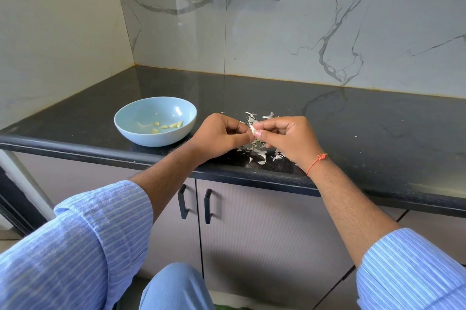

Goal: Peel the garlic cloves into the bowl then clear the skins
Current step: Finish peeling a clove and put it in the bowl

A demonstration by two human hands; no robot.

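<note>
Left hand (220, 134), right hand (285, 137) pinch garlic clove (252, 129) over skins (261, 156); bowl (131, 130) just left.

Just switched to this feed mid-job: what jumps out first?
Both hands meet at the counter's front edge, the left hand and right hand pinching one garlic clove between them. White skins lie scattered on the dark counter under and behind the hands. To their left stands a pale blue bowl with a few peeled cloves inside.
</note>
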